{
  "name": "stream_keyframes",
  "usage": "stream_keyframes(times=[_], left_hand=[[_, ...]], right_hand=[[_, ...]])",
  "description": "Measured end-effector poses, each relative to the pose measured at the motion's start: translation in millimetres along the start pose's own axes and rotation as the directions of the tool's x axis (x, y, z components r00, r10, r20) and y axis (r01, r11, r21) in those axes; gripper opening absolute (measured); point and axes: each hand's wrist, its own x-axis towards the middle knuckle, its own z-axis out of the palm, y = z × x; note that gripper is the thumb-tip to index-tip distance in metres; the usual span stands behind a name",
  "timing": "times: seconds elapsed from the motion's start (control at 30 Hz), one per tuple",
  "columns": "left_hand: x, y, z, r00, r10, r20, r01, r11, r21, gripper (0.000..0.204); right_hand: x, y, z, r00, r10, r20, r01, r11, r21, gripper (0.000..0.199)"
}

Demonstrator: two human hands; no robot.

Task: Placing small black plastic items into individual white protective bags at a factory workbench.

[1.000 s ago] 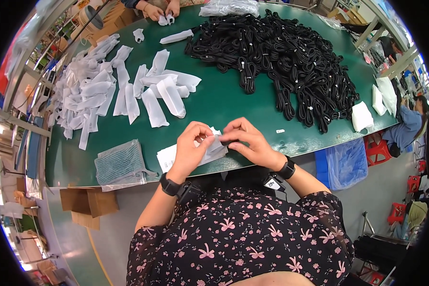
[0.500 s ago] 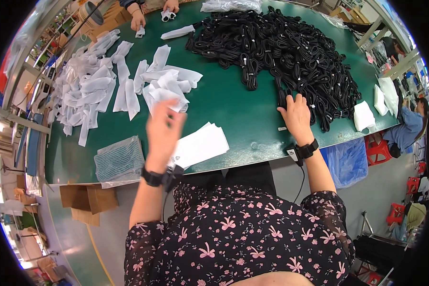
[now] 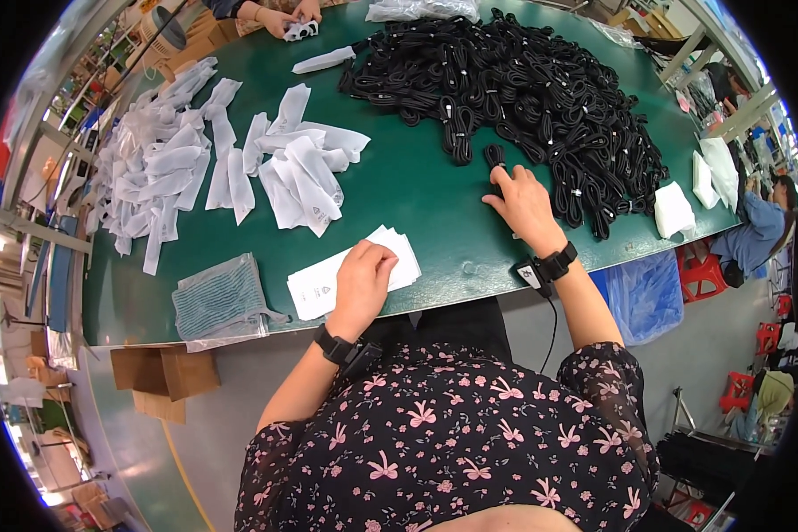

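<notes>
My left hand [image 3: 362,282] rests on a fanned stack of flat white bags [image 3: 314,289] near the table's front edge. Its fingers are drawn together at the top bag. My right hand [image 3: 525,206] grips a coiled black cable [image 3: 495,157], whose looped end sticks out beyond my fingers; the rest of it is hidden by the hand. Just past the cable lies a large heap of coiled black cables [image 3: 541,97]. Beyond my left hand is a loose pile of filled white bags [image 3: 306,177].
Another heap of white bags [image 3: 164,160] spreads over the left of the green table [image 3: 426,199]. A blue-striped cloth pack [image 3: 219,297] lies at the front left. White folded pieces [image 3: 673,211] sit at the right. Across the table, a co-worker's hands [image 3: 279,19] hold something white.
My left hand has come from the filled bags down to the flat stack. My right hand has drawn a coiled cable leftward out of the heap. The co-worker's hands have come together.
</notes>
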Motion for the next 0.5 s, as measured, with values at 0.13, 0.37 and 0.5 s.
stream_keyframes(times=[0.13,0.37,0.5], left_hand=[[1,3,-8,0.977,-0.206,0.055,0.213,0.951,-0.223,0.007],[2,3,-15,0.968,-0.250,0.035,0.249,0.924,-0.289,0.006],[6,4,-15,0.975,-0.220,0.006,0.212,0.932,-0.294,0.006]], right_hand=[[5,-10,-2,0.979,0.156,0.133,-0.185,0.953,0.239,0.027],[-27,-81,-35,0.966,0.006,0.258,-0.212,0.588,0.780,0.023],[-32,-90,-40,0.966,-0.213,0.144,0.068,0.751,0.657,0.023]])
